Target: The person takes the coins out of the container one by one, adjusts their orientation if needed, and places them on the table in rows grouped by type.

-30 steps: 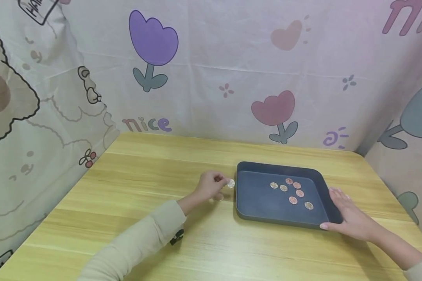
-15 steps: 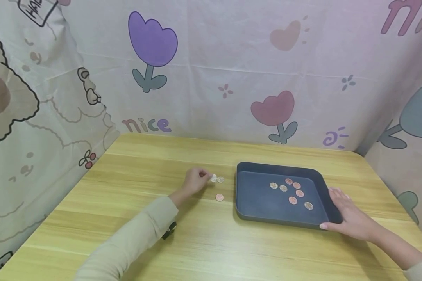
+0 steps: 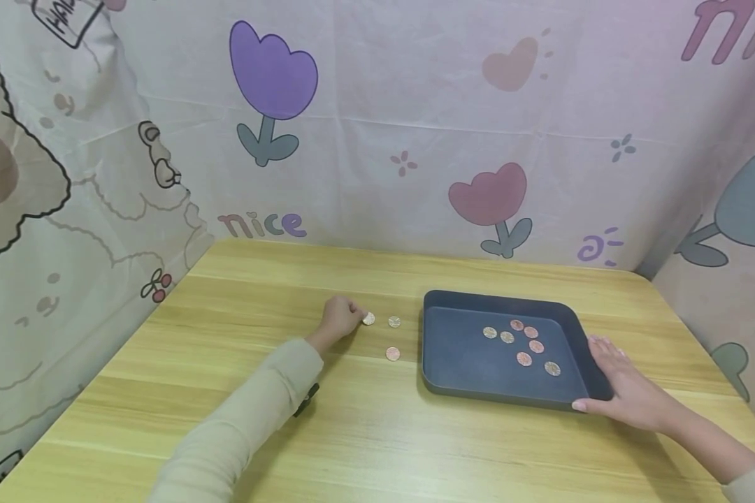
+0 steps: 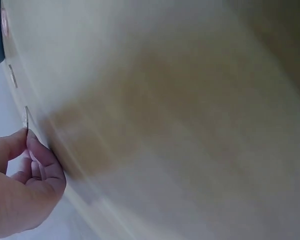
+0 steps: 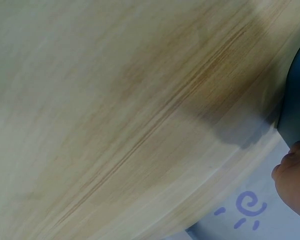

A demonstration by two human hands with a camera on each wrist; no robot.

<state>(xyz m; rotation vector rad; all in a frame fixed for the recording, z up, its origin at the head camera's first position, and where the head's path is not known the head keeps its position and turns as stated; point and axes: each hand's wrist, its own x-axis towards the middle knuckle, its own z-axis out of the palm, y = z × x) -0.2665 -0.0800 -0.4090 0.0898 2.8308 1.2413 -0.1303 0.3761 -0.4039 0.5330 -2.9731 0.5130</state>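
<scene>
My left hand (image 3: 342, 318) pinches a silvery coin (image 3: 368, 318) between thumb and forefinger, close over the table left of the tray. In the left wrist view the coin (image 4: 26, 117) stands on edge at the fingertips. A gold-toned coin (image 3: 394, 322) lies just right of it, and a copper coin (image 3: 393, 354) lies nearer the front. My right hand (image 3: 632, 391) rests against the right side of the dark baking tray (image 3: 459, 377), thumb at the front corner and fingers along the rim. Several copper and gold-toned coins (image 3: 524, 358) lie scattered inside the tray.
The wooden table (image 3: 365, 447) reaches back to a printed cloth (image 3: 377, 84) hung behind it. More cloth hangs along the left and right sides. A dark strap (image 3: 306, 400) shows at the left wrist.
My left hand has drawn back leftward from the tray's left edge with the silvery coin, uncovering the two coins on the table. The right hand and the tray have stayed in place.
</scene>
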